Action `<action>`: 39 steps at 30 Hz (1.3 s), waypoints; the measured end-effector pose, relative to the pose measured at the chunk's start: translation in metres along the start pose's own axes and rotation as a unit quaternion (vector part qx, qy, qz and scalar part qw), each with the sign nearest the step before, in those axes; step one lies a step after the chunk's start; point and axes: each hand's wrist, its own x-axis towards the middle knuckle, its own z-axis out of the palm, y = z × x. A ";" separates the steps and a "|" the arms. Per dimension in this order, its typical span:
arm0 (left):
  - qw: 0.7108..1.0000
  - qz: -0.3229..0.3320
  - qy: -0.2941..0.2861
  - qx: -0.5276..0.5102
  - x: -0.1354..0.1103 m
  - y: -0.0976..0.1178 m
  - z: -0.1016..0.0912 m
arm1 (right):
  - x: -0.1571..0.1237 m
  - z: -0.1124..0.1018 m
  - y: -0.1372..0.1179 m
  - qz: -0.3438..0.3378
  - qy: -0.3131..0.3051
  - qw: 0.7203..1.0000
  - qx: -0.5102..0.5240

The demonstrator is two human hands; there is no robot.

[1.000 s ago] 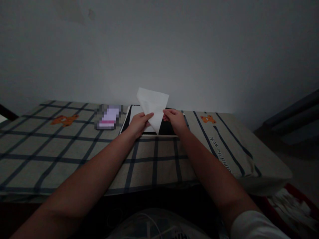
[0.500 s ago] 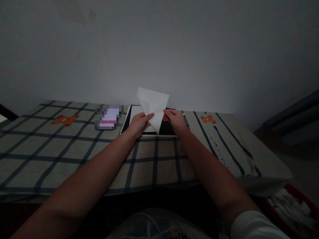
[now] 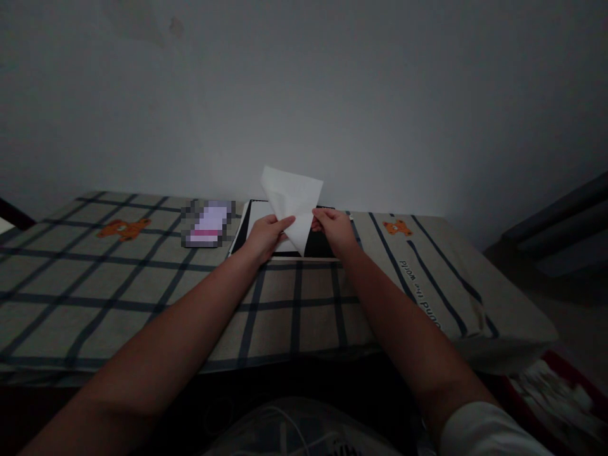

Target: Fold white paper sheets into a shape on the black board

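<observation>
A white sheet of paper [image 3: 295, 193], folded to a point at its lower end, is held up between both hands. My left hand [image 3: 267, 235] is closed on its left side, the thumb lying across the front. At the right edge, my right hand [image 3: 334, 228] pinches the paper between thumb and fingertips. Beneath them lies a black notebook or pad [image 3: 317, 246] with a dotted top edge. Another white sheet [image 3: 258, 214] rests on its left part, partly covered by my left hand.
A checked cloth with bear prints covers the table [image 3: 213, 316]. Left of the notebook lies a phone [image 3: 209, 225], its screen lit and pixelated. A pale wall [image 3: 304, 95] rises behind the table. At the lower right stands a red container [image 3: 570, 373] with light-coloured stuff inside.
Almost nothing differs. Both hands keep their hold on the folded paper, which has shifted very slightly to the right.
</observation>
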 end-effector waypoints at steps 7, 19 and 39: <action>1.000 -0.001 0.003 0.009 -0.004 0.003 0.003 | 0.000 -0.001 0.000 -0.016 0.008 1.000 -0.024; 0.999 0.016 0.007 -0.036 0.004 0.006 -0.004 | 0.002 -0.003 -0.002 -0.017 0.026 0.999 -0.036; 0.998 0.023 0.005 -0.057 0.007 0.012 -0.008 | 0.002 -0.004 -0.001 -0.014 0.023 0.999 -0.031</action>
